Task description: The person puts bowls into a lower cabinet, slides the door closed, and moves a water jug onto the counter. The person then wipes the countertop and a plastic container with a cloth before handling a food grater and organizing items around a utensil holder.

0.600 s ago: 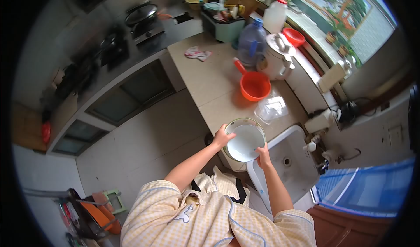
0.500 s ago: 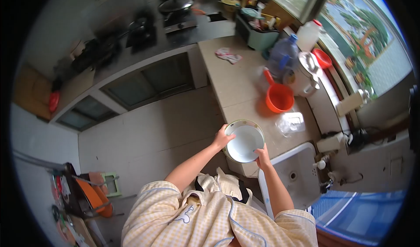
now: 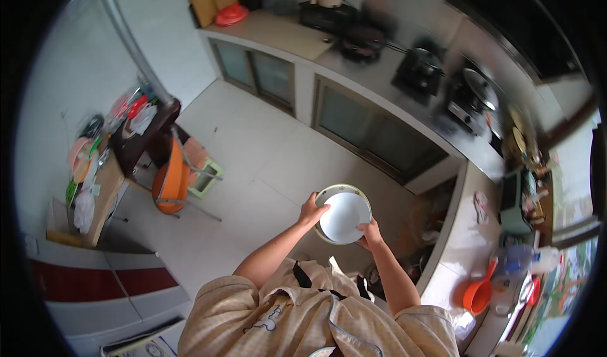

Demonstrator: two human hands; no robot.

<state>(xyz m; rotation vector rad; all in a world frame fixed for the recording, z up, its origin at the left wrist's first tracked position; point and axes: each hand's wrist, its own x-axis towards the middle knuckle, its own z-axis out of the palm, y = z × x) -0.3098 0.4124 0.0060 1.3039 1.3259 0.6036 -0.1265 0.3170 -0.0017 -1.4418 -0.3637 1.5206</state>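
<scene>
A white bowl (image 3: 344, 218) with a patterned band and a yellow-green rim is held out in front of my body, over the floor. Its inside faces up towards me, and no contents can be made out in it. My left hand (image 3: 313, 210) grips the left side of the rim, thumb over the inner edge. On the lower right side my right hand (image 3: 370, 234) has hold of the rim, its thumb also inside. The fingers beneath the bowl are mostly hidden.
To the right runs a counter (image 3: 452, 256) with an orange-red dipper (image 3: 477, 296), a water jug (image 3: 515, 258) and a cloth (image 3: 481, 206). A stove counter (image 3: 297, 38) lines the back. An orange folding chair (image 3: 171, 177) and green stool (image 3: 205, 180) stand left, beside a cluttered table (image 3: 107, 196).
My view has swung left, away from the sink and window. The bowl, still in both hands, is now over the floor instead of beside the counter's corner.
</scene>
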